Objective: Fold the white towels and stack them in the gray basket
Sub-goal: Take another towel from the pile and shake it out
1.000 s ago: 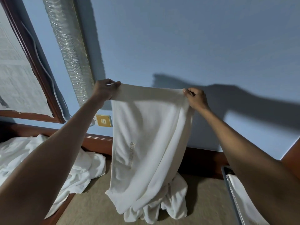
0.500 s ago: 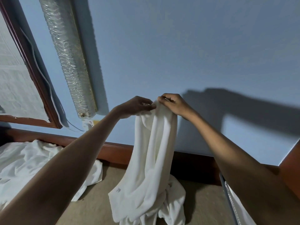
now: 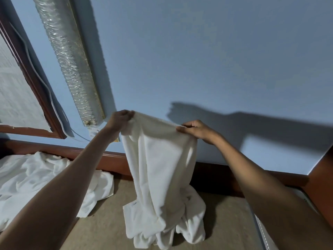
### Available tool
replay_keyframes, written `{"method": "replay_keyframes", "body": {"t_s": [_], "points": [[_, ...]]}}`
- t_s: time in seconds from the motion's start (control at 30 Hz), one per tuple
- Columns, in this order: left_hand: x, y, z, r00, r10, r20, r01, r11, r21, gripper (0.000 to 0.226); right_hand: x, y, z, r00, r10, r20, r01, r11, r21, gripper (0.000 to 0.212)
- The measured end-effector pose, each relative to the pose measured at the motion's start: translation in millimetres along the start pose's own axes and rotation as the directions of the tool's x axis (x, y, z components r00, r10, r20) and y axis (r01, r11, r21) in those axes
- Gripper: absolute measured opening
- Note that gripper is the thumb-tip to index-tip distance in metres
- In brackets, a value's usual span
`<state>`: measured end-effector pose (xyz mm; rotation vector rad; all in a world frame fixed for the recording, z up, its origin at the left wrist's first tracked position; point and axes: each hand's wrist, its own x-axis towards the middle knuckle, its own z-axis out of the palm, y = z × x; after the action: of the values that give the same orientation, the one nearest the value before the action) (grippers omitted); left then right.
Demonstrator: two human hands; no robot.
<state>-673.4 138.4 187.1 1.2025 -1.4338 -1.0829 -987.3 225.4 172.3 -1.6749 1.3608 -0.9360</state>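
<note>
The setting was a tan surface that ran up to a dark wood trim, with a plain blue wall behind it. A crinkly silver duct ran down the wall on the far left, right beside a brown window frame. A rumpled pile of white cloth lay at the left, spilling onto the tan surface. The arms threw a long shadow across the wall on the right.

Down in the near right corner there was just a grayish rim, probably the gray basket (mostly cut off by the frame and the right forearm, so I couldn't see what was in it).

The towel was up in the air in the middle. The left hand had its fingers curled around the top left corner, and the right hand pinched the top edge between thumb and curled fingers. The top edge sagged a bit between the two hands. The towel hung in loose vertical folds, plain white, and its bottom end was bunched up on the tan surface.
</note>
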Motion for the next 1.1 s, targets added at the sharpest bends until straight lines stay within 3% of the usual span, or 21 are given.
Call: {"method": "replay_keyframes", "body": {"t_s": [0.13, 0.2, 0.27, 0.3, 0.37, 0.43, 0.5, 0.63, 0.73, 0.83, 0.93, 1.0, 1.07, 1.1], "points": [[-28, -41, -8, 0.979, -0.132, 0.153, 0.073, 0.937, 0.343, 0.027, 1, 8, 25, 0.995, 0.062, 0.082, -0.055, 0.994, -0.090, 0.026], [-42, -45, -2, 0.938, -0.136, 0.318, 0.011, 0.931, 0.365, 0.055, 5, 10, 41, 0.992, 0.065, 0.112, -0.051, 0.991, -0.124, 0.025], [-51, -44, 11, 0.855, -0.150, 0.497, -0.044, 0.933, 0.357, 0.074, 8, 10, 53, 0.989, 0.063, 0.137, -0.048, 0.993, -0.109, 0.023], [-55, -43, 17, 0.814, -0.158, 0.558, -0.060, 0.934, 0.352, 0.070, 6, 9, 59, 0.987, 0.068, 0.146, -0.053, 0.993, -0.103, 0.022], [-59, -43, 28, 0.768, -0.173, 0.617, -0.106, 0.915, 0.388, 0.037, 4, 10, 64, 0.983, 0.075, 0.165, -0.062, 0.995, -0.083, 0.018], [-61, -48, 30, 0.775, -0.160, 0.612, -0.120, 0.912, 0.391, 0.012, -1, 17, 65, 0.983, 0.077, 0.167, -0.067, 0.996, -0.064, 0.016], [-60, -59, 29, 0.808, -0.146, 0.571, -0.021, 0.961, 0.276, 0.019, -6, 31, 65, 0.982, 0.103, 0.159, -0.097, 0.994, -0.047, 0.020], [-55, -69, 25, 0.880, -0.104, 0.464, 0.108, 0.994, 0.017, 0.029, -23, 67, 73, 0.970, 0.197, 0.146, -0.193, 0.980, -0.039, 0.047], [-48, -77, 11, 0.930, -0.141, 0.339, 0.187, 0.976, -0.109, 0.024, -38, 92, 77, 0.960, 0.252, 0.125, -0.266, 0.957, 0.113, 0.021], [-42, -101, -11, 0.943, -0.285, 0.171, 0.318, 0.922, -0.221, 0.021, -49, 110, 77, 0.948, 0.301, 0.101, -0.314, 0.937, 0.155, 0.026], [-39, -125, -24, 0.938, -0.345, 0.018, 0.345, 0.938, -0.012, 0.012, -49, 116, 83, 0.945, 0.322, 0.055, -0.327, 0.935, 0.140, 0.035], [-37, -135, -23, 0.949, -0.305, 0.083, 0.274, 0.923, 0.270, 0.006, -42, 108, 90, 0.956, 0.293, 0.027, -0.294, 0.946, 0.134, 0.035], [-40, -137, -14, 0.916, -0.300, 0.268, 0.141, 0.863, 0.486, 0.044, -29, 91, 101, 0.970, 0.240, 0.023, -0.241, 0.962, 0.128, 0.032], [-42, -133, -7, 0.877, -0.301, 0.374, 0.081, 0.861, 0.503, 0.062, -21, 80, 107, 0.978, 0.209, 0.028, -0.210, 0.972, 0.103, 0.032]]}}
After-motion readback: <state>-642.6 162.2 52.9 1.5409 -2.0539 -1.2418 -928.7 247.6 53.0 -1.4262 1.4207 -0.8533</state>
